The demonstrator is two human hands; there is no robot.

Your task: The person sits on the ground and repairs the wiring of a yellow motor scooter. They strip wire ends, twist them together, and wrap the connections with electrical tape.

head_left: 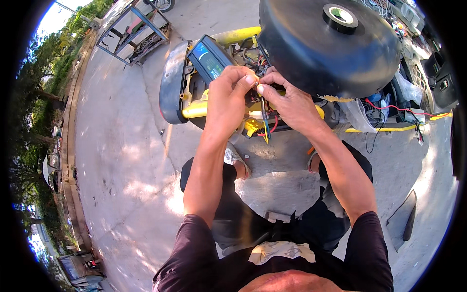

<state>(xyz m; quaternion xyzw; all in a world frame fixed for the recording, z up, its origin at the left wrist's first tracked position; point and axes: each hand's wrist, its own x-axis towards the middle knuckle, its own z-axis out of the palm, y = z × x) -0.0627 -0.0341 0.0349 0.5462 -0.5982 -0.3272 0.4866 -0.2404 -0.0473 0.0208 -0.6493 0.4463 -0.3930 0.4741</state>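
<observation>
Both my hands meet above the open body of a yellow-framed vehicle. My left hand is closed, thumb and forefinger pinching a thin wire. Almost touching it, the fingertips of my right hand are closed on the same wire; the exact spot they grip is too small to make out. A bundle of dark wires hangs just below the fingers. Next to it lies a yellow connector. Beyond my left hand rests a black box with a blue-green label, tilted on the frame.
A large black rounded cover stands at the right, with a roll of black tape on top. Parts, plastic bags and a red cable clutter the far right. A metal rack stands at the back left. My feet are below the vehicle.
</observation>
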